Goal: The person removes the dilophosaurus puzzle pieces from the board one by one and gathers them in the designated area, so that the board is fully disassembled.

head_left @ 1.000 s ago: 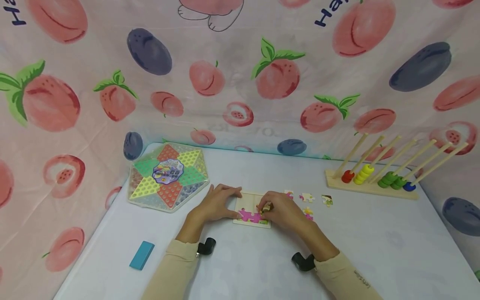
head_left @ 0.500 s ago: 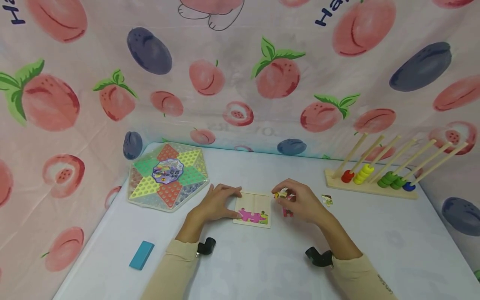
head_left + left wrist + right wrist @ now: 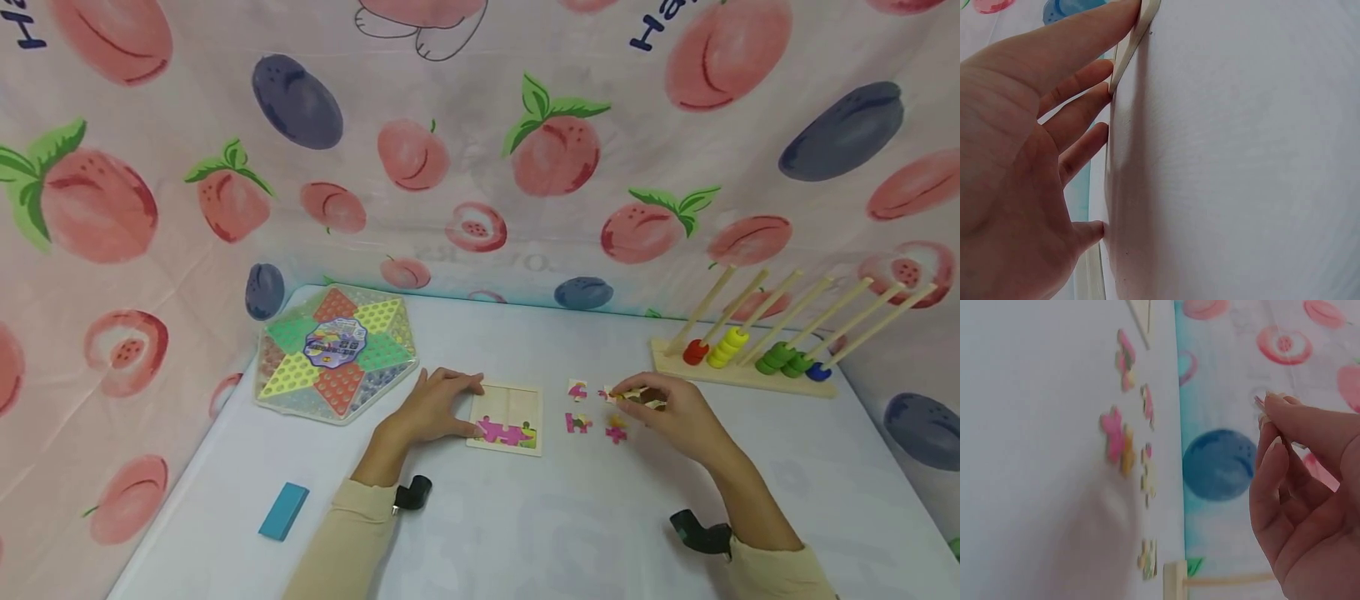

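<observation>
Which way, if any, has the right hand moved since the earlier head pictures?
Yes: the right hand has moved rightward in the head view, away from the puzzle tray and nearer the bead rack.

The pale wooden puzzle tray point(image 3: 491, 403) is partly covered along its left side by the left hand point(image 3: 429, 412); the left wrist view cuts it off at the top edge. Right of the tray, the right hand point(image 3: 675, 414) hides most of the small printed jigsaw piece point(image 3: 637, 395) it pinches; its print cannot be made out. Fingertips obscure part of a loose white-and-pink jigsaw piece point(image 3: 607, 395) nearby. Lettering on the purple label point(image 3: 335, 342), left of and beyond the tray, is too small to read. Both beige sleeves point(image 3: 341, 533) run out of frame below the tray.
</observation>
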### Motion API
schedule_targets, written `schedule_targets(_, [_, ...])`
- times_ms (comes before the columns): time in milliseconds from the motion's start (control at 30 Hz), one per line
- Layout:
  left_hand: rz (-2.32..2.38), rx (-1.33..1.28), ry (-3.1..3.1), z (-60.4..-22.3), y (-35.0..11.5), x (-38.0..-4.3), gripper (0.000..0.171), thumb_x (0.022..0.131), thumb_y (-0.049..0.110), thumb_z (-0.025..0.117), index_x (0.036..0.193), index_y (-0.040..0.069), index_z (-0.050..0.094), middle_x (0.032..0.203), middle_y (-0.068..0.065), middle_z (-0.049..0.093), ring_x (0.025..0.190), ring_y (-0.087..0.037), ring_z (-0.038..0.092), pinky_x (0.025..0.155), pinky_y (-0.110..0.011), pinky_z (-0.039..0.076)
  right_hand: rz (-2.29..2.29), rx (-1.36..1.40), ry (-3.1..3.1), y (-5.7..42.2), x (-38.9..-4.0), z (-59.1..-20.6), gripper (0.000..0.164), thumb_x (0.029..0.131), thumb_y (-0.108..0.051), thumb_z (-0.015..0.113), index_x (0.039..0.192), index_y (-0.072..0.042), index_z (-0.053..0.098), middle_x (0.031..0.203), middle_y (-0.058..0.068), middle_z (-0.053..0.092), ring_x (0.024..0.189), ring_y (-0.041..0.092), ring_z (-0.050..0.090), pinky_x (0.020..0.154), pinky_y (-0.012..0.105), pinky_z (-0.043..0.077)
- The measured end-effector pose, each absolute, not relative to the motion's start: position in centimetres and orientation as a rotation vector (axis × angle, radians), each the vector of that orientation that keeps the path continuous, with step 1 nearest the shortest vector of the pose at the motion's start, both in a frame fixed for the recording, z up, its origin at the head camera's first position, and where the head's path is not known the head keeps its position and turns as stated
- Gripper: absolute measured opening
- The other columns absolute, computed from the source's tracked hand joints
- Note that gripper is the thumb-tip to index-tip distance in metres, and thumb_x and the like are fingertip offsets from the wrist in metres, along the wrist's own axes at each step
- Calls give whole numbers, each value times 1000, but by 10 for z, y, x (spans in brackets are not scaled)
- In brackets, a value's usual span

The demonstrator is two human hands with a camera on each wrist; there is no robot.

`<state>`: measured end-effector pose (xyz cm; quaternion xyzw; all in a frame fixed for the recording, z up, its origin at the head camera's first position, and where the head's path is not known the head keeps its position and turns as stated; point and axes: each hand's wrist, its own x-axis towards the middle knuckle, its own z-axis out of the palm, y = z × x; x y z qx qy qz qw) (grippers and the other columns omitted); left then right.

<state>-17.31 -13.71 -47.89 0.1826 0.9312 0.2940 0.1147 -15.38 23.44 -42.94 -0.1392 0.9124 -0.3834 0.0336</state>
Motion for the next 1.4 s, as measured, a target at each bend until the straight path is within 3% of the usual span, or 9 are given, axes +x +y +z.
schedule_targets(167, [872, 527, 2734, -478, -137, -173, 63, 76, 36, 90, 133, 21, 67, 150, 1, 59, 145, -26, 44, 127, -70, 5, -1133, -279, 2832, 255, -145, -433, 20, 87, -14, 81, 106, -10, 76, 111, 15, 76, 79, 2, 69, 62, 26, 61])
schedule_targets(300, [867, 526, 2732, -479, -137, -174, 63, 77, 37, 90, 133, 22, 66, 150, 2, 59, 145, -25, 44, 127, -69, 5, -1094, -194, 2835, 267, -141, -436, 21, 88, -21, 80, 105, -9, 76, 113, 16, 76, 77, 7, 72, 62, 25, 60])
schedule_targets(467, [855, 529, 2733, -480, -137, -175, 63, 77, 36, 90, 133, 23, 66, 150, 3, 58, 145, -25, 44, 127, -69, 6, -1030, -84, 2791, 278, -140, -442, 29, 91, -32, 78, 107, -7, 76, 104, 14, 78, 73, 14, 72, 60, 26, 57])
schedule_targets(700, [862, 524, 2732, -479, -137, -174, 63, 77, 36, 90, 133, 22, 66, 150, 2, 58, 145, -25, 44, 127, -69, 6, -1003, 33, 2724, 283, -141, -454, 24, 91, -21, 77, 107, -2, 73, 106, 17, 76, 75, 13, 71, 62, 25, 60])
schedule_targets(967, [866, 524, 2732, -477, -136, -173, 61, 77, 36, 89, 132, 21, 67, 153, 2, 56, 145, -26, 44, 127, -70, 5, -932, 187, 2717, 283, -144, -462, 28, 92, -25, 76, 106, -1, 72, 88, 8, 75, 69, 14, 64, 57, 26, 54])
schedule_targets(1400, [886, 520, 2726, -479, -137, -172, 60, 77, 34, 90, 131, 21, 67, 155, 3, 55, 146, -26, 43, 127, -69, 4, -931, 207, 2727, 279, -146, -465, 28, 89, -23, 78, 104, 0, 73, 79, 3, 74, 65, 13, 63, 55, 25, 53])
